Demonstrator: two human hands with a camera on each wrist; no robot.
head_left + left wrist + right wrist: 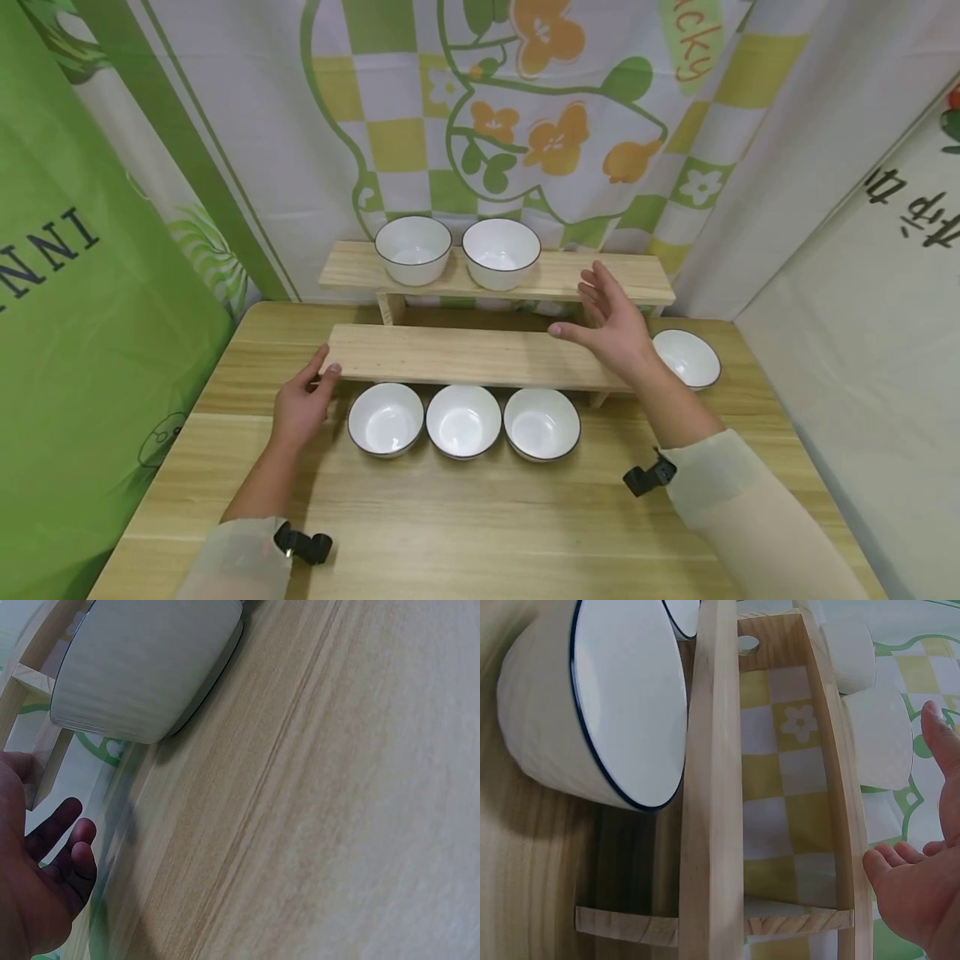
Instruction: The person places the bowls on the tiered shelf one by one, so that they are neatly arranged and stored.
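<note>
The left hand (300, 408) is reaching to the left end of the lower shelf (450, 354), its thumb and forefinger spreading apart and touching the board around its front corner. In the left wrist view its other fingers are bending loosely, with gaps between them. The right hand (615, 333) is hovering over the right part of that shelf, palm facing inward, thumb standing well away from the lightly bent fingers and grasping nothing. Its fingertips are coming close to the upper shelf (577, 275), though from these angles I cannot tell whether they are touching it.

The lower shelf is standing in front of the upper one on the wooden table (480, 533). Just before its front edge, three bowls are sitting side by side: a left bowl (386, 419), a middle bowl (463, 421) and a right bowl (542, 424), all white with dark rims and facing upward. Two more, a far-left bowl (414, 252) and its neighbour (501, 254), are standing on the left half of the upper shelf. A lone bowl (688, 360) is resting on the table beyond the lower shelf's right end, the right forearm partly covering it. Behind everything, a patterned cloth (397, 100) is hanging.
</note>
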